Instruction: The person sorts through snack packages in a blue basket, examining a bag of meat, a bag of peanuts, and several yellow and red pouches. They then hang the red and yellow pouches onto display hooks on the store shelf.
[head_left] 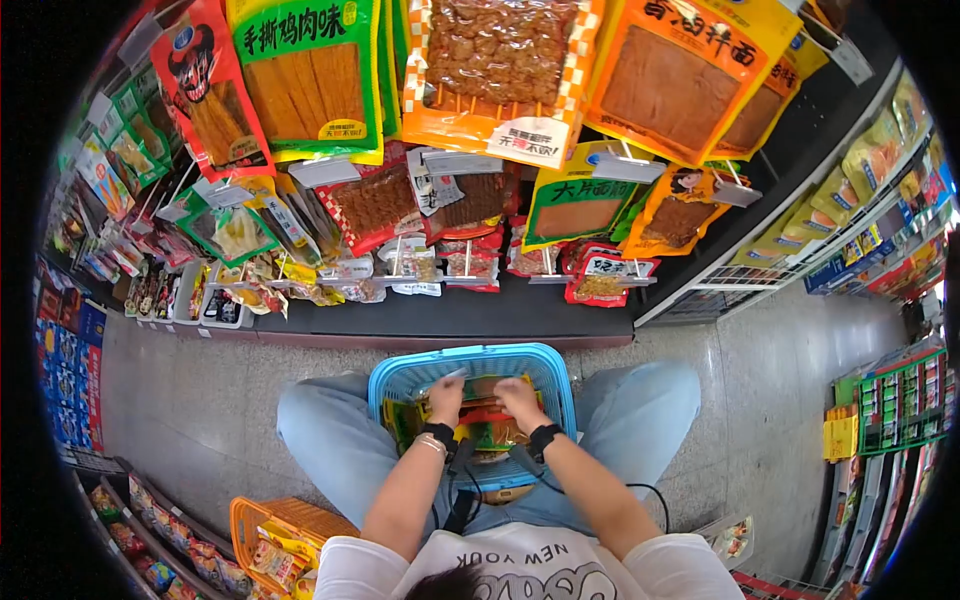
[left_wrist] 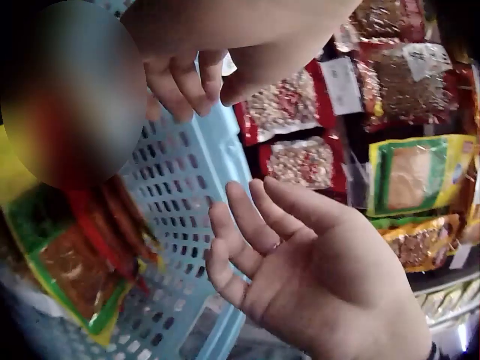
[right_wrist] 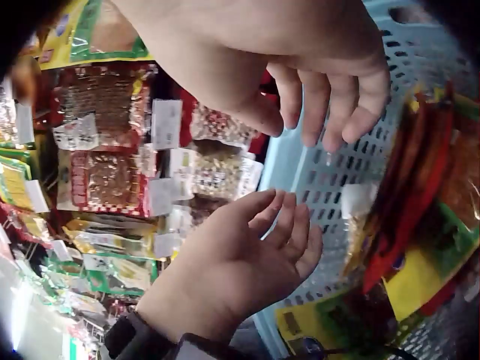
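Note:
Both hands hover at the far side of a light blue plastic basket (head_left: 470, 352), which stands between the person's knees. My left hand (head_left: 445, 399) has loosely bent fingers with nothing in them. Opposite it is my right hand (head_left: 518, 400), its fingers relaxed and apart, palm turned toward the left one. In the right wrist view, the left hand (right_wrist: 232, 259) is at the basket rim, below the right hand (right_wrist: 277, 60). Inside the basket lie flat snack packets: a green and yellow one (left_wrist: 79, 277) and red ones standing on edge (right_wrist: 412, 180).
Snack packets hang on shelf hooks ahead, including an orange checkered pouch (head_left: 500, 70) and a green and yellow pouch (head_left: 310, 80). Below them runs a dark shelf base (head_left: 440, 325). An orange basket (head_left: 285, 515) with packets stands behind at the left. Racks (head_left: 900, 400) line the right.

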